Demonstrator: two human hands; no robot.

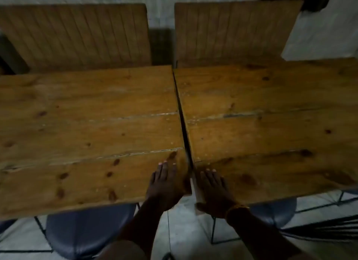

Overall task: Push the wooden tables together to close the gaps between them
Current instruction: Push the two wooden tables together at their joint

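Observation:
Two wooden tables stand side by side, the left table and the right table. A narrow dark gap runs between them, widest toward the near edge. My left hand lies palm down on the left table's near right corner, with its thumb hooked over the edge in the gap. On the right table's near left corner rests my right hand, fingers flat on top and thumb below the front edge. A bracelet sits on my right wrist.
Two wooden slatted bench backs stand beyond the tables, with a gap between them. Blue round stools on thin black metal frames sit under the near edges. The floor is pale tile.

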